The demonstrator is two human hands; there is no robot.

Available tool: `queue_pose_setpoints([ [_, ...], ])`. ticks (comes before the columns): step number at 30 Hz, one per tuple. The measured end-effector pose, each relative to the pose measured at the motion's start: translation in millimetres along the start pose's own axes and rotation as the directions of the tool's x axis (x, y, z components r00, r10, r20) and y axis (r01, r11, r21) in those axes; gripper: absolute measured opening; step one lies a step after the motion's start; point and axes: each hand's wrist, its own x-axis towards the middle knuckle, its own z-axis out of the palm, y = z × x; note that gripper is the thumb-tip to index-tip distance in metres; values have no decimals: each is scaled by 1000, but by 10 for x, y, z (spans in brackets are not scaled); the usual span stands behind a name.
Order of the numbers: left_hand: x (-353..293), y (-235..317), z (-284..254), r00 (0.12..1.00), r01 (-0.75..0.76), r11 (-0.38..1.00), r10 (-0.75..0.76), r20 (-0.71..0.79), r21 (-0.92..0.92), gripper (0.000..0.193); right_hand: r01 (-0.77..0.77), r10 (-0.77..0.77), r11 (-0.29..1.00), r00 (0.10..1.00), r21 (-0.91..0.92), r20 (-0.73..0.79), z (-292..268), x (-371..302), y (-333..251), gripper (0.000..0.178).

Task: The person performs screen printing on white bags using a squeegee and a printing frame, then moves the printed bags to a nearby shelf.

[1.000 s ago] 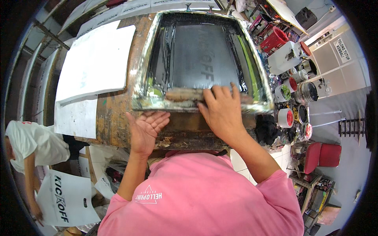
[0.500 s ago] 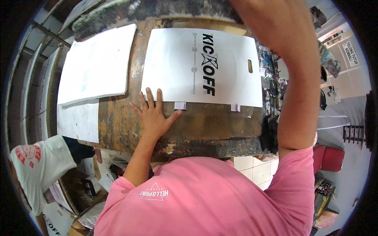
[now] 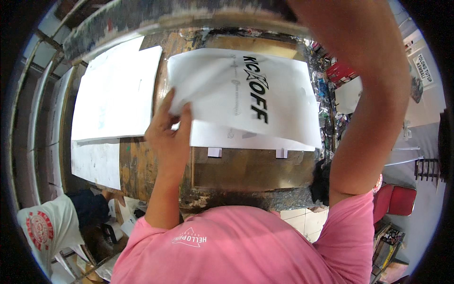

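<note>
A flat white plastic bag [image 3: 208, 90] with bold black print lies near the middle of the worktable, its left end raised. The thumb and fingers of my left hand [image 3: 172, 120] are closed on that raised left edge. Under it shows the near strip of a second white bag [image 3: 208, 135], flat on the board [image 3: 236, 168]. Two small pale tabs, a left one [image 3: 214, 152] and a right one [image 3: 281, 153], sit along its near edge. My right forearm reaches up past the top edge near a dark, paint-stained frame, and the right hand is out of sight.
A stack of white sheets [image 3: 118, 94] lies on the left of the table [image 3: 135, 163]. The tilted frame [image 3: 189, 23] spans the far side. Racks [image 3: 52, 118] stand at the left, with a person in a white shirt [image 3: 47, 227] below them. A red chair [image 3: 397, 201] is at right.
My left hand has gone from lying spread beside the bag to gripping and lifting its left edge, uncovering another bag beneath. My right arm stays raised toward the frame.
</note>
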Motion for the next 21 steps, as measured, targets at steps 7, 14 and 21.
queue_pose_setpoints([
  [7,-76,-718,-1260,977,174,978,-157,-143,118,49,-31,30,998,999,53,17,-45,-30,-74,44],
  [14,-167,-1647,-2746,906,209,975,-166,-390,70,56,52,-59,993,996,-107,-64,179,-78,-210,34],
  [21,69,-2820,-3947,897,396,715,-167,-410,576,53,-127,133,989,988,-76,82,88,-158,-67,35],
])
